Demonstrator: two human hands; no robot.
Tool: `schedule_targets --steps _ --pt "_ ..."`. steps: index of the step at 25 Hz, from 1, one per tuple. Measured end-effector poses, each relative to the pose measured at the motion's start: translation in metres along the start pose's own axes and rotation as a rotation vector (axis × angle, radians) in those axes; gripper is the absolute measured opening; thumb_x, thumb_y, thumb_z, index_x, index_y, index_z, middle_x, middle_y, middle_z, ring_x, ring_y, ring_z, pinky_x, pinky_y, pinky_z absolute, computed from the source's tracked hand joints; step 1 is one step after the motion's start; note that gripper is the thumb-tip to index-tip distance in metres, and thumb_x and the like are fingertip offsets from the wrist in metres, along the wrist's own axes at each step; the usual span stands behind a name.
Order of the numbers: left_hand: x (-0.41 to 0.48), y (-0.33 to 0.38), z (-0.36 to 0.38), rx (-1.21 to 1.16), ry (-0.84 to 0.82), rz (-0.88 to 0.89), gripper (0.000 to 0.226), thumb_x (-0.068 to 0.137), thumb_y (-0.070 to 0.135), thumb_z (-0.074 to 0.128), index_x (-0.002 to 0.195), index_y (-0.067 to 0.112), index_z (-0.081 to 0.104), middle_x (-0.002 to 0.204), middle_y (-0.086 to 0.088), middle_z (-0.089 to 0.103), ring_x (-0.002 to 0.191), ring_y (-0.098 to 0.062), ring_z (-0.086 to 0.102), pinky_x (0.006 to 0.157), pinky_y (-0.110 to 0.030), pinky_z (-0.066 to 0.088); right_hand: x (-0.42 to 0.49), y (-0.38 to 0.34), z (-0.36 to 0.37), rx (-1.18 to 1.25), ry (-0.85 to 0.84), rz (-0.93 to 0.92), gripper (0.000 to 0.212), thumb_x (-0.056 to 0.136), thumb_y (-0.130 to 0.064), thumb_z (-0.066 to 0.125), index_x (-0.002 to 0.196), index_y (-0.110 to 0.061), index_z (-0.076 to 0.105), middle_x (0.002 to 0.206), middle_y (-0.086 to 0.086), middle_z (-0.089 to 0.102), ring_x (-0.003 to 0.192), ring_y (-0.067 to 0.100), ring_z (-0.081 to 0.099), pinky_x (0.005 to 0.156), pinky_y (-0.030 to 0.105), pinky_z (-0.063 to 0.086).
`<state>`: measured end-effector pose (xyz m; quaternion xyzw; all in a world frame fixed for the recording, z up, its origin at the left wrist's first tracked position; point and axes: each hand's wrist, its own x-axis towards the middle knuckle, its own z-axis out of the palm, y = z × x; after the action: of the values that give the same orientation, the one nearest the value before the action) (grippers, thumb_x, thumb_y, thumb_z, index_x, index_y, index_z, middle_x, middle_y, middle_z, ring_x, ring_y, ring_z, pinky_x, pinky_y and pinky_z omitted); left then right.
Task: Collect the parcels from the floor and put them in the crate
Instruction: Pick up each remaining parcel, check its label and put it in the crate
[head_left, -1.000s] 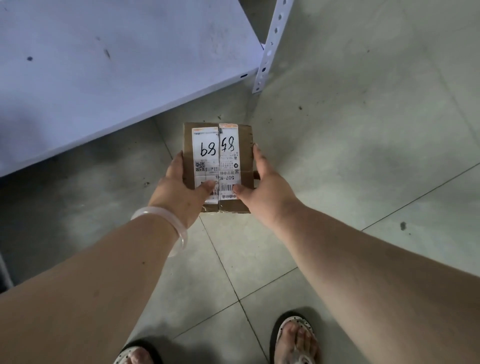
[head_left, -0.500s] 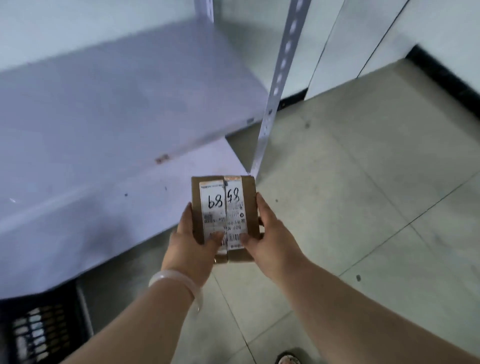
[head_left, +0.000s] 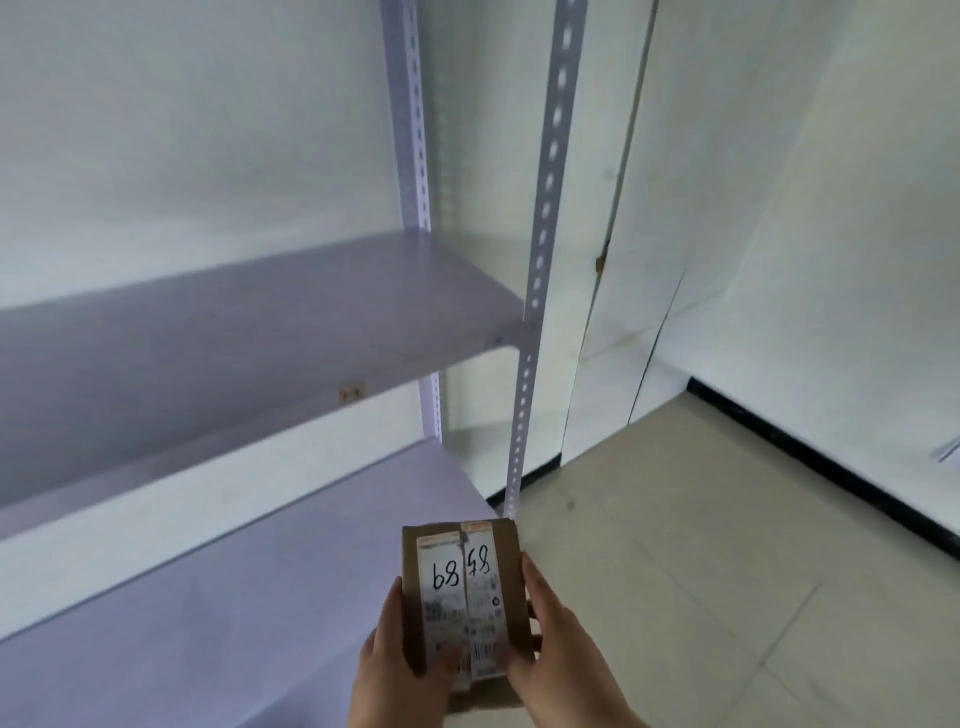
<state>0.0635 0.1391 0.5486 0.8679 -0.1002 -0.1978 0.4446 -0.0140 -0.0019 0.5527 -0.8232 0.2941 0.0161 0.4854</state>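
Note:
A small brown cardboard parcel (head_left: 464, 587) with a white label and handwritten numbers is held up in front of me, near the bottom middle of the view. My left hand (head_left: 392, 670) grips its left side, thumb on the label. My right hand (head_left: 550, 649) grips its right side, thumb on the label's lower edge. The parcel is off the floor, over the front corner of the lower shelf. No crate is in view.
A pale metal rack fills the left: an upper shelf (head_left: 234, 332), a lower shelf (head_left: 208, 597) and a perforated upright post (head_left: 540, 260). White walls with a black skirting (head_left: 831, 467) bound the tiled floor (head_left: 701, 571) on the right.
The view has swung upward from the floor to the rack and wall. Both hands still hold the parcel, now higher, level with the lower shelf. The dark crate seen at lower left has left the view.

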Motion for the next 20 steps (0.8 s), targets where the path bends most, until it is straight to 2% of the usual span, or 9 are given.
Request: schedule_targets --steps 4,9,12,13,15,20 --pt "-0.031 0.065 -0.047 -0.038 0.044 0.085 0.071 0.077 0.022 0.070 0.138 0.034 0.036 0.114 0.007 0.064 0.098 -0.015 0.064 0.086 -0.033 0.055 -0.039 -0.062 -0.037 -0.024 0.074 -0.057 0.090 0.083 -0.038 0.064 0.145 -0.054 0.000 0.124 -0.013 0.053 0.110 0.005 0.057 0.097 0.022 0.045" --pt "-0.067 0.111 -0.083 -0.100 0.101 0.145 0.064 0.080 0.014 0.063 0.134 0.039 0.040 0.113 0.005 0.061 0.098 -0.021 0.064 0.076 -0.037 0.059 -0.072 -0.113 -0.068 -0.031 0.109 -0.154 0.088 0.085 -0.029 0.062 0.143 -0.057 0.002 0.123 -0.013 0.053 0.103 0.007 0.061 0.087 0.029 0.056" --pt "-0.098 0.138 -0.099 -0.141 0.171 0.184 0.058 0.085 0.004 0.058 0.134 0.031 0.042 0.110 0.003 0.061 0.096 -0.022 0.063 0.054 -0.018 0.055 -0.095 -0.142 -0.088 -0.022 0.116 -0.250 0.083 0.087 -0.026 0.061 0.144 -0.054 0.007 0.115 -0.017 0.051 0.100 0.007 0.060 0.085 0.027 0.056" --pt "-0.108 0.146 -0.104 -0.152 0.194 0.197 0.058 0.085 0.003 0.058 0.134 0.030 0.042 0.112 0.002 0.061 0.096 -0.022 0.062 0.051 -0.016 0.053 -0.104 -0.150 -0.094 -0.012 0.125 -0.283 0.082 0.087 -0.028 0.061 0.143 -0.055 0.008 0.116 -0.017 0.050 0.101 0.009 0.060 0.086 0.029 0.056" --pt "-0.131 0.163 -0.114 -0.192 0.248 0.224 0.057 0.086 0.006 0.061 0.134 0.028 0.041 0.115 0.000 0.061 0.096 -0.022 0.062 0.054 -0.018 0.054 -0.124 -0.165 -0.102 -0.004 0.146 -0.341 0.078 0.087 -0.032 0.061 0.141 -0.056 0.011 0.121 -0.015 0.050 0.104 0.010 0.058 0.090 0.032 0.055" --pt "-0.190 0.190 -0.149 -0.272 0.419 0.249 0.052 0.082 0.009 0.065 0.129 0.021 0.046 0.109 -0.004 0.064 0.091 -0.025 0.064 0.056 -0.021 0.052 -0.175 -0.209 -0.113 0.068 0.133 -0.467 0.071 0.084 -0.032 0.064 0.136 -0.056 0.022 0.117 -0.010 0.051 0.096 0.009 0.056 0.092 0.033 0.054"
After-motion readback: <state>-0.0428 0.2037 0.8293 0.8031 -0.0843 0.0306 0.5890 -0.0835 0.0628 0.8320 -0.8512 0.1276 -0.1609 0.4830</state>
